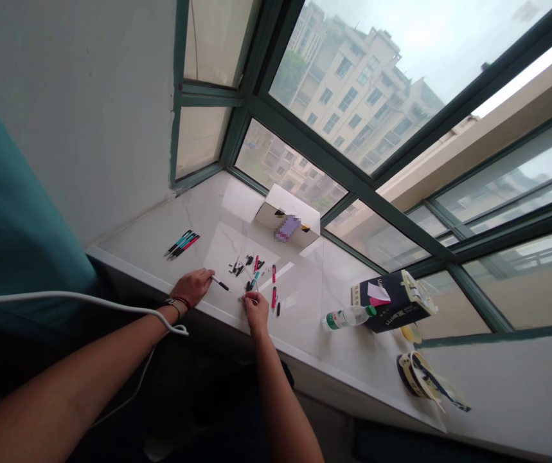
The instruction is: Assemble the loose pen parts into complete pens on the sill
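My left hand (193, 287) is closed around a pen (220, 282) with a white barrel and a black grip, its tip pointing right. Close by, my right hand (257, 311) rests at the front of the ledge with fingertips pinched together, and whatever they hold is too small to make out. Just beyond it lie loose pen parts (240, 269), black, clear, red and blue. Red pen barrels (274, 297) and a black grip piece (278, 309) are to its right. Several whole pens (182, 245), blue, black and red, lie side by side at the left.
An open white box (288, 215) stands by the window behind the parts. To the right are a lying plastic bottle (347, 317), a dark carton (391, 301) and a round banded item (418, 376). A white cable (73, 296) crosses over my left forearm.
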`<move>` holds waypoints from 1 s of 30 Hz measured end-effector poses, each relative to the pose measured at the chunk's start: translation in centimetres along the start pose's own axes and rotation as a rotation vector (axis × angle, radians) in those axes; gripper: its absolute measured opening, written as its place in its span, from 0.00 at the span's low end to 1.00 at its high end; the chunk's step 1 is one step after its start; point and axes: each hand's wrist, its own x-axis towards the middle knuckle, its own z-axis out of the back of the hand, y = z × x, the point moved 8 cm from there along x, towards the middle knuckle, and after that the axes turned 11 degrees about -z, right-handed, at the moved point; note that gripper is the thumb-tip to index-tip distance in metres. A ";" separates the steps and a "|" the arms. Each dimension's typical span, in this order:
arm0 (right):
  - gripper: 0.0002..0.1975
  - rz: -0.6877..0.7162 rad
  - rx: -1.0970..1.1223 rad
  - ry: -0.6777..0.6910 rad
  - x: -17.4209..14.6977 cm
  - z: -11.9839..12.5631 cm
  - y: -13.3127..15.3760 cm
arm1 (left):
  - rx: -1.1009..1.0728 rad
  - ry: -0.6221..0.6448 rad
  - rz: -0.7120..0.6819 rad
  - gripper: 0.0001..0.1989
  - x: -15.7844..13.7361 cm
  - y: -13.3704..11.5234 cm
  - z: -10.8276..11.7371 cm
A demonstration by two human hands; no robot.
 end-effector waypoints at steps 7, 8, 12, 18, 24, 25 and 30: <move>0.11 0.256 -0.367 -0.038 -1.0 0.2 2.5 | -0.023 -0.017 0.006 0.16 -0.1 0.1 -0.2; 0.13 0.274 -0.399 -0.027 -1.0 -0.3 2.8 | -0.029 -0.022 0.010 0.16 -0.1 0.1 -0.2; 0.13 0.320 -0.482 -0.030 -0.8 -1.9 3.8 | -0.030 -0.030 0.009 0.16 -0.1 0.2 -0.1; 0.06 0.343 -0.494 -0.048 -0.6 -2.0 4.0 | -0.033 -0.026 0.014 0.16 -0.1 0.3 -0.1; 0.11 0.095 0.019 0.080 -1.5 -2.3 2.2 | -0.026 -0.024 0.004 0.16 0.0 0.1 0.0; 0.13 0.069 0.096 0.103 -1.9 -2.6 2.1 | -0.021 -0.022 0.002 0.16 0.0 0.1 0.0; 0.13 0.162 0.093 0.058 -4.2 -3.0 3.3 | -0.006 -0.020 -0.001 0.16 0.0 0.1 0.0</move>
